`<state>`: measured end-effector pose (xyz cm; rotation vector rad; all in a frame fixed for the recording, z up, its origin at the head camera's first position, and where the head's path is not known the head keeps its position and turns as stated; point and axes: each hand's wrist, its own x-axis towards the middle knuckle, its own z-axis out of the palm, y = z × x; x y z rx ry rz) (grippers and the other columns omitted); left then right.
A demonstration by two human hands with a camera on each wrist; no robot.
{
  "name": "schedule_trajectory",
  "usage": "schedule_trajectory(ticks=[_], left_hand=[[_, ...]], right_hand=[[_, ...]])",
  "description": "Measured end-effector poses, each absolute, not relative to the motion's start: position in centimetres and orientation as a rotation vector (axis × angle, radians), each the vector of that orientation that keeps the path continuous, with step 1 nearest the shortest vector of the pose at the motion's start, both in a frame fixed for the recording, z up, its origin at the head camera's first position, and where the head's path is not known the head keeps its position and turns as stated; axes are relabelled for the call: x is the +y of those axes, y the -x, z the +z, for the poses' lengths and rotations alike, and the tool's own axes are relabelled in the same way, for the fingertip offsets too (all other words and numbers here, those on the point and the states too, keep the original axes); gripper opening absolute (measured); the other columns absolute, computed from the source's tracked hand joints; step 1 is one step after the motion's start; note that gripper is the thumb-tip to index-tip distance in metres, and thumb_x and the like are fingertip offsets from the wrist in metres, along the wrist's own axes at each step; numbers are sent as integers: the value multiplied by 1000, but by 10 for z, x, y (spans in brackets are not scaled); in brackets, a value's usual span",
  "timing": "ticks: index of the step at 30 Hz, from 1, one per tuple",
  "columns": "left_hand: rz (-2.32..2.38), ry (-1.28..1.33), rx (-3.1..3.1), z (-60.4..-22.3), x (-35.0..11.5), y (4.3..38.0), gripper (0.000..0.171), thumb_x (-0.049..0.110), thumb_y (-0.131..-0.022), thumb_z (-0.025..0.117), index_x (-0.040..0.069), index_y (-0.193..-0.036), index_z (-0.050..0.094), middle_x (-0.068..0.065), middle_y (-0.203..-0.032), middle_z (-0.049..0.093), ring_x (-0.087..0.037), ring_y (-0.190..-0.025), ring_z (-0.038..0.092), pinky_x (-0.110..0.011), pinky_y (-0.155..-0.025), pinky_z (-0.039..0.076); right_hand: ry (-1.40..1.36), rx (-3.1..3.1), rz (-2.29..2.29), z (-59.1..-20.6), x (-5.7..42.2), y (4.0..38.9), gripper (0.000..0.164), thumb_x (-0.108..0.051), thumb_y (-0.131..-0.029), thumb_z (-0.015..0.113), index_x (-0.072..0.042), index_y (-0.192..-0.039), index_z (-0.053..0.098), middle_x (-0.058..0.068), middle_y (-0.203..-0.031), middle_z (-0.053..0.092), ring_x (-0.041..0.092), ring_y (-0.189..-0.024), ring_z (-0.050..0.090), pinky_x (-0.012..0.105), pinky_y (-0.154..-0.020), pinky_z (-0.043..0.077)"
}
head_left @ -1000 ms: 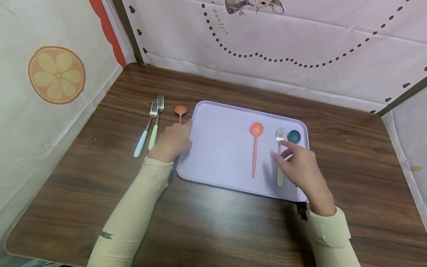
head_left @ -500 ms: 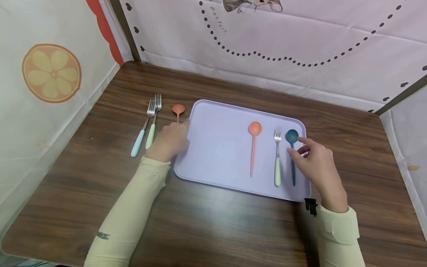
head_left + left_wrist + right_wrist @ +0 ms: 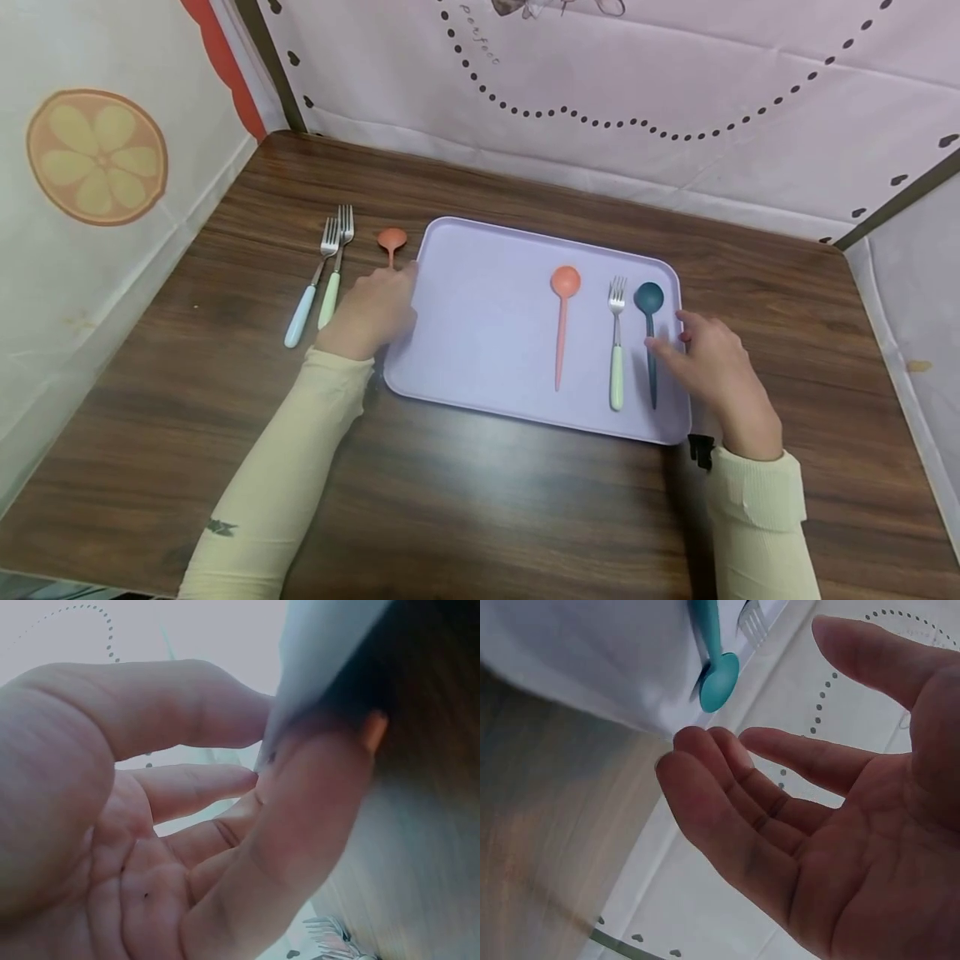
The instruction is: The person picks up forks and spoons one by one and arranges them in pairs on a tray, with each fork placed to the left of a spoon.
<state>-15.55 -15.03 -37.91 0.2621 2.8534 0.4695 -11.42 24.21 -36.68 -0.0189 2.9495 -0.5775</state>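
Note:
A lilac tray (image 3: 480, 325) lies on the table. My left hand (image 3: 371, 312) pinches its left rim; in the left wrist view the thumb meets one side of the tray edge (image 3: 322, 652) and the fingers the other. Beside the right rim hovers my right hand (image 3: 716, 367), fingers loosely bent with nothing between them. On the tray, from left to right, are a coral spoon (image 3: 566, 282), a fork with a pale green handle (image 3: 617, 375) and a teal spoon (image 3: 649, 297). The right thumb overlaps the teal handle in the head view; contact cannot be made out.
Left of the tray, a blue-handled fork (image 3: 301, 315) and a green-handled fork (image 3: 329, 300) lie close together on the wooden table (image 3: 480, 508). A second coral spoon (image 3: 392, 239) is partly hidden by the left hand. Printed cloth walls (image 3: 637, 75) stand behind and at the sides.
My right hand has moved right from over the fork to the tray's right rim, uncovering the fork and the teal spoon. The left hand stays at the left rim. The view has shifted slightly.

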Motion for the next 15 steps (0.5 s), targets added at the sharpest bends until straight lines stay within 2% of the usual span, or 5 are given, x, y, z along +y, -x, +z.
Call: schedule_trajectory(ticks=[5,8,15], left_hand=[[456,-262,2848,-377,-149,156,55,3,-85,46,-4,-138,32,-22,-100,55,-29,-61,53,-37,-48,45],[452,-256,2842,-375,-149,155,52,4,-84,46,-3,-134,36,-20,-93,55,-30,-62,53,-38,-48,45],[460,-275,2855,-371,-150,154,37,4,-82,47,-2,-118,43,-17,-80,52,-30,-60,51,-39,-47,43]], right_hand=[[1,2928,-562,-370,247,115,73,-45,-87,57,9,-133,39,30,-112,50,40,-102,43,59,-80,43],[-12,2897,-554,-372,250,115,73,-45,-88,56,9,-133,37,30,-114,49,40,-103,42,59,-81,43],[-24,2868,-514,-376,253,119,62,-41,-88,57,9,-123,46,27,-103,53,35,-91,46,51,-70,48]])
